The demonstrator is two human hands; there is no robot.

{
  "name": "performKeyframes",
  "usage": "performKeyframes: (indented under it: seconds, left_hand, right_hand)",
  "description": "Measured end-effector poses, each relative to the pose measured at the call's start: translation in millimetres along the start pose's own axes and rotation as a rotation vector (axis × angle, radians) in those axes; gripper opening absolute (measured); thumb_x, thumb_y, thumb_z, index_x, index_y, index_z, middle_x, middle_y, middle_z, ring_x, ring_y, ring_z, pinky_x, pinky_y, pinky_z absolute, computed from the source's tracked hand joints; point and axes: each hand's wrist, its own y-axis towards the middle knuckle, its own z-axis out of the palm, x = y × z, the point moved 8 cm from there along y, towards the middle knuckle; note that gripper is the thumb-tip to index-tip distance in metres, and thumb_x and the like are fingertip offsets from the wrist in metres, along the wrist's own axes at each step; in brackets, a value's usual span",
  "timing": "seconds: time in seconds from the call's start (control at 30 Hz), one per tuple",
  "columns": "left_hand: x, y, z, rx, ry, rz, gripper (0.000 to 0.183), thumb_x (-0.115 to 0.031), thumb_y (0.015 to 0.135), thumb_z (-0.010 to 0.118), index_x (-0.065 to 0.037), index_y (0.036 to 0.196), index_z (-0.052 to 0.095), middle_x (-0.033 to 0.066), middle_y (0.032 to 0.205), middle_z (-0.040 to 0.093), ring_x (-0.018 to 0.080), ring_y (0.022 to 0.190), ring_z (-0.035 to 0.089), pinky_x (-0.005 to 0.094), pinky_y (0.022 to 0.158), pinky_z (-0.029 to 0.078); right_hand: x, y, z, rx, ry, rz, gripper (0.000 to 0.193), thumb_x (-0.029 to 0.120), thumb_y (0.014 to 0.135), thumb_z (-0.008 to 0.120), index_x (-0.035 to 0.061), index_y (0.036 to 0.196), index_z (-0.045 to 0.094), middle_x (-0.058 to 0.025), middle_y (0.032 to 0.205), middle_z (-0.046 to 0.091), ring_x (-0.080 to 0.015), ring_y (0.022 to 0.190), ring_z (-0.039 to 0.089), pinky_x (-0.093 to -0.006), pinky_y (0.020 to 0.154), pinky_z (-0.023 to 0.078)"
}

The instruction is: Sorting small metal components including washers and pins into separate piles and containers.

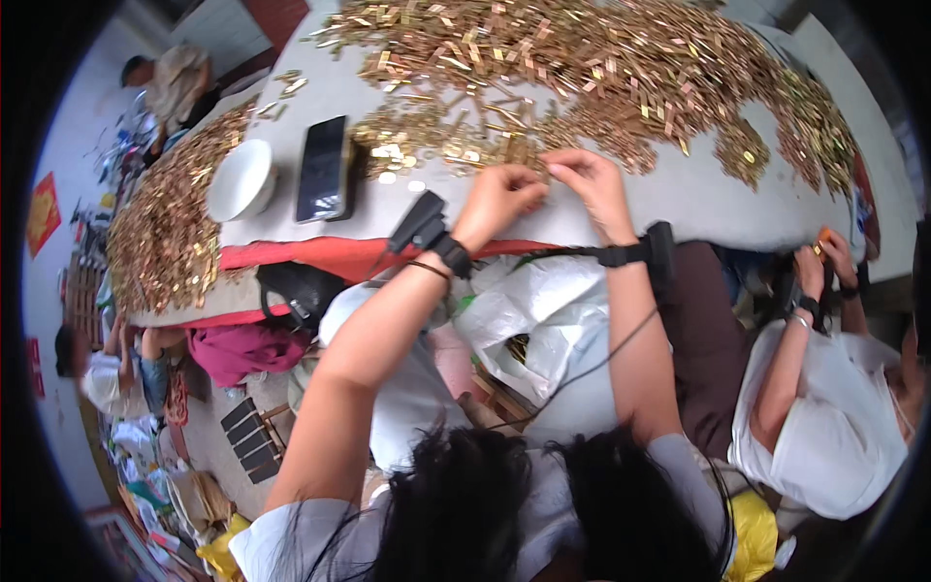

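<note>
Over the near edge of the table (776,218), my left hand (506,202) and my right hand (596,194) are close together, fingertips almost meeting. My left fingers curl into a pinch; whatever is in them is hidden. Thumb and forefinger of my right hand press together as well, and anything between them is too small to name. Just beyond my hands spreads a large heap of small gold-coloured metal pieces (543,48), many of them flat strips. Small shiny discs (393,157) lie among them, left of my left hand.
To the left are a dark phone (323,167), a white bowl (240,181) and another heap of metal pieces (170,209). A white plastic bag (529,320) lies open in my lap. A co-worker (824,407) sits at the right; two more people are at the far left.
</note>
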Motion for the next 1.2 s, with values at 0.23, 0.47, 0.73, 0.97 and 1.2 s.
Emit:
performKeyframes:
  seconds: [0.23,0.47,0.73,0.97,1.2]
  left_hand:
    - [-6,-8,12,0.019,-0.163,0.010,0.014,-0.012,0.077,0.061,0.003,0.080,0.062,0.0068,0.066,0.062,0.0095,0.058,0.058,0.0230,0.053,0.047]
    - [-23,-4,-1,-0.030,0.002,0.196,0.012,-0.011,0.077,0.062,0.001,0.078,0.062,0.0051,0.067,0.062,0.0090,0.062,0.058,0.0222,0.054,0.046]
    - [-26,-1,22,0.051,-0.202,-0.112,0.018,-0.013,0.080,0.061,0.003,0.087,0.059,0.0065,0.075,0.062,0.0126,0.066,0.062,0.0211,0.060,0.050]
    - [-24,-3,19,0.085,-0.216,-0.095,0.018,-0.013,0.080,0.061,0.003,0.088,0.058,0.0081,0.079,0.063,0.0128,0.068,0.062,0.0215,0.062,0.050]
    - [-24,-6,19,0.086,-0.202,-0.103,0.020,-0.014,0.080,0.061,0.004,0.090,0.058,0.0080,0.079,0.063,0.0125,0.069,0.062,0.0211,0.062,0.050]
  right_hand:
    - [12,-10,-1,0.039,-0.142,-0.083,0.026,-0.001,0.073,0.062,0.0001,0.098,0.053,-0.0043,0.091,0.058,-0.0097,0.077,0.054,-0.0214,0.070,0.043]
    - [153,-49,78,0.211,0.502,-0.345,0.051,0.011,0.071,0.062,0.0036,0.114,0.036,-0.0121,0.112,0.045,-0.0192,0.102,0.046,-0.0323,0.089,0.037]
    - [245,-105,197,0.733,0.507,-0.155,0.039,0.001,0.060,0.056,-0.0006,0.097,0.042,-0.0096,0.093,0.048,-0.0176,0.090,0.051,-0.0300,0.079,0.042]
    - [275,-109,170,0.630,0.640,-0.360,0.041,0.011,0.063,0.060,0.0010,0.098,0.042,-0.0118,0.097,0.049,-0.0198,0.094,0.051,-0.0310,0.082,0.041]
    - [285,-111,153,0.558,0.689,-0.436,0.044,0.020,0.066,0.064,0.0026,0.099,0.041,-0.0140,0.101,0.050,-0.0219,0.097,0.050,-0.0320,0.084,0.041]
